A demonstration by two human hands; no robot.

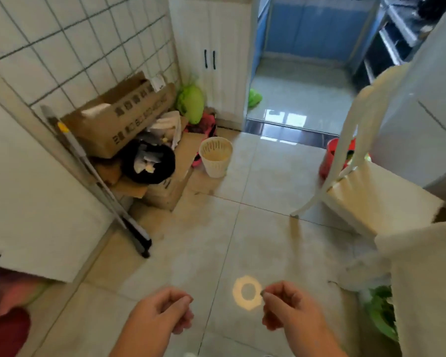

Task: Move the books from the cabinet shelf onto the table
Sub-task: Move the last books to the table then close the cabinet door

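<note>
Pale glossy tiled floor (216,228), blurred cardboard clutter (129,117). No books or bench visible. Both hands empty: left hand (162,311), right hand (286,307), fingers loosely curled. Books likely stiff, heavy; grip spines.

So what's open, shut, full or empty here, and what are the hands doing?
Left hand: fingers loosely curled, holding nothing.
Right hand: fingers loosely curled, holding nothing that I can make out.
White two-door cabinet: doors closed.
White slotted plastic basket: upright, looks empty.
Brown cardboard box: flaps open.
White chair: upright, seat bare.
</note>
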